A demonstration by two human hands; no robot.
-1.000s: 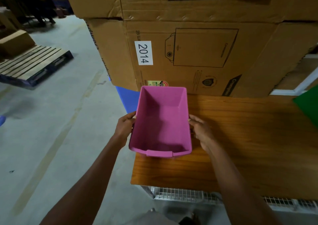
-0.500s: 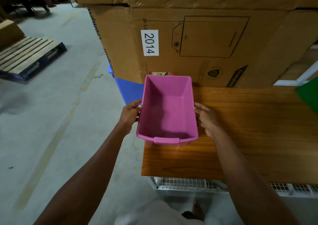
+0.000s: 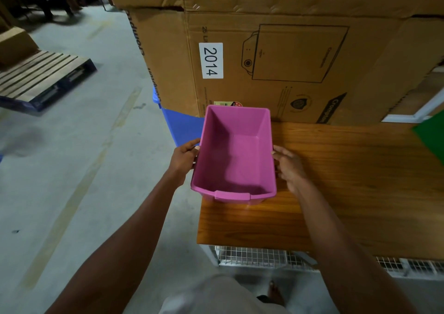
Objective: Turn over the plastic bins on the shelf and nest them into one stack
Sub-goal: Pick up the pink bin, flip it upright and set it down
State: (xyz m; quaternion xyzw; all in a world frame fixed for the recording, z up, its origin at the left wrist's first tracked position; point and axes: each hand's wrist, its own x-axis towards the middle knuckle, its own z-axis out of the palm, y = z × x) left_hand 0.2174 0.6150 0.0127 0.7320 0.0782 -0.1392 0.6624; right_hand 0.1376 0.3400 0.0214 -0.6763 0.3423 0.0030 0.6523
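Observation:
A pink plastic bin (image 3: 236,155) stands upright with its opening up, at the left end of the wooden shelf top (image 3: 348,181). My left hand (image 3: 183,156) grips its left rim, fingers curled round the edge. My right hand (image 3: 289,166) holds the right side, fingers wrapped against the wall. A blue bin (image 3: 182,127) sits just beyond and left of the pink one, partly hidden behind it. A green bin (image 3: 432,138) shows only a corner at the right edge of the head view.
Large cardboard boxes (image 3: 276,61) stand right behind the shelf, one labelled 2014. A wire mesh rack (image 3: 264,257) lies below the shelf front. A wooden pallet (image 3: 40,78) rests on the concrete floor at far left.
The pink bin and both hands have shifted slightly right and farther onto the shelf; the view has moved closer. Both hands keep their hold.

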